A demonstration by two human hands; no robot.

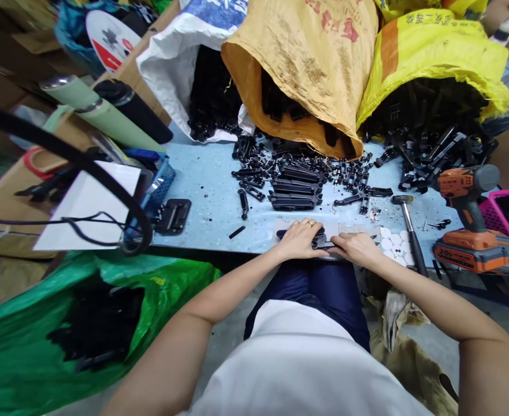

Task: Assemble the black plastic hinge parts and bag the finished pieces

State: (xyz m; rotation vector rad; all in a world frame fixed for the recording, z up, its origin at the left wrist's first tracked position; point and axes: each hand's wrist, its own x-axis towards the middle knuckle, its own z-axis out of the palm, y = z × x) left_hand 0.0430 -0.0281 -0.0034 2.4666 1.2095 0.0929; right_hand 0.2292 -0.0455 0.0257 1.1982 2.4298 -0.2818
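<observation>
My left hand point(300, 238) lies over a black plastic part point(320, 237) at the table's front edge, its fingers closed round it and covering most of it. From the other side, my right hand point(357, 248) reaches the same part, thumb and fingers pinched together near its end. What the right fingers pinch is too small to tell. Beyond the hands lies a row of long black plastic parts point(296, 193), side by side. Small black and metal pieces point(349, 173) are scattered around that row. White round discs point(396, 242) sit just right of my right hand.
A hammer point(411, 234) and an orange cordless drill point(471, 225) are on the right, near a pink basket point(499, 216). White point(167, 63), orange point(310, 63) and yellow point(431, 52) sacks of black parts line the back. A green sack point(167, 289) hangs lower left; a black cable point(85, 162) crosses the left.
</observation>
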